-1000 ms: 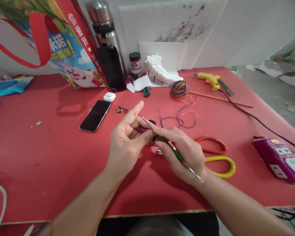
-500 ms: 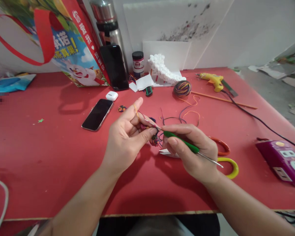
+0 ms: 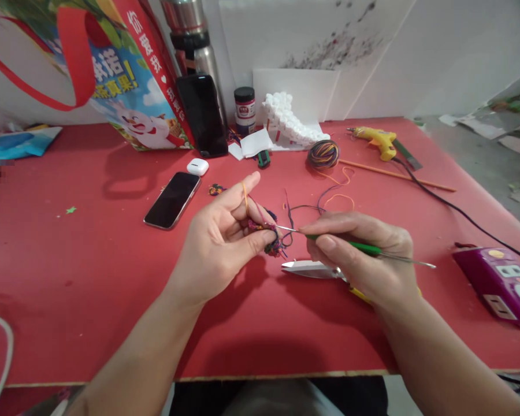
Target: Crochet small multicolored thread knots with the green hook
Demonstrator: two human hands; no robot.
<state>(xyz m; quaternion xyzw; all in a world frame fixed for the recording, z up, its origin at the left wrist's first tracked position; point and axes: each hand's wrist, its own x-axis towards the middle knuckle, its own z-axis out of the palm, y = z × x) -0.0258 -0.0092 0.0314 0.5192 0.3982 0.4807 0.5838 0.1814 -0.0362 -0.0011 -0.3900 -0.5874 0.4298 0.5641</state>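
Observation:
My left hand (image 3: 223,242) pinches a small piece of multicoloured crochet work (image 3: 272,234) between thumb and fingers. An orange strand of yarn (image 3: 245,196) loops over its raised index finger. My right hand (image 3: 364,254) grips a crochet hook (image 3: 366,248) by its green handle, and the thin metal tip reaches into the edge of the crochet work. Scissors (image 3: 314,270) lie on the table under my right hand, blades pointing left and handles mostly hidden. Behind the hands rests a ball of variegated yarn (image 3: 323,155), with loose strands trailing from it.
On the red table (image 3: 112,300), a phone (image 3: 172,200) and a white earbud case (image 3: 198,167) lie left. A picture bag (image 3: 143,110), upright black phone (image 3: 202,115) and steel flask (image 3: 208,58) stand behind. A yellow glue gun (image 3: 379,141) and purple box (image 3: 500,286) are right.
My right hand has moved right with the crochet hook, whose shaft is now more level and shows more of its metal tip. More of the scissor blades shows. The left hand has barely shifted.

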